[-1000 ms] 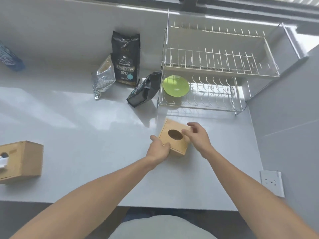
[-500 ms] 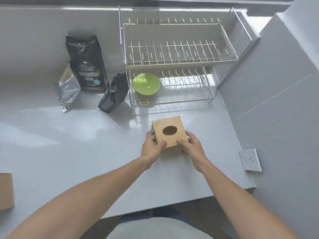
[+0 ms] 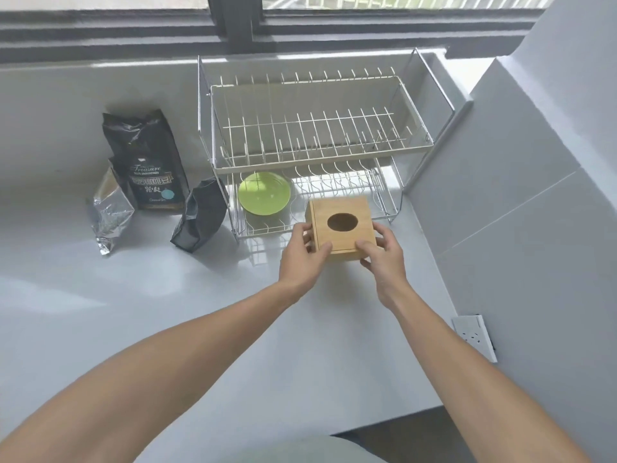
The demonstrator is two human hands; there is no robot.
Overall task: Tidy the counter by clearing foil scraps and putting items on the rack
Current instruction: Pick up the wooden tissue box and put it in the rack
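Observation:
A square wooden tissue box (image 3: 340, 225) with an oval hole in its top is held off the counter, in front of the lower shelf of the two-tier wire dish rack (image 3: 310, 138). My left hand (image 3: 302, 259) grips its left side and my right hand (image 3: 380, 255) grips its right front corner. A green plate (image 3: 263, 192) lies on the rack's lower shelf, left of the box. The upper shelf holds nothing. A silver foil bag (image 3: 110, 208) stands crumpled on the counter at the left.
A tall black coffee bag (image 3: 147, 162) stands beside the foil bag, and a smaller black bag (image 3: 200, 220) leans against the rack's left side. A grey wall with a white socket (image 3: 474, 335) closes off the right. A window runs along the back.
Both hands have lifted the wooden box off the counter and carried it toward the rack's lower shelf. The view has shifted right, so the second wooden box at the left has gone out of frame.

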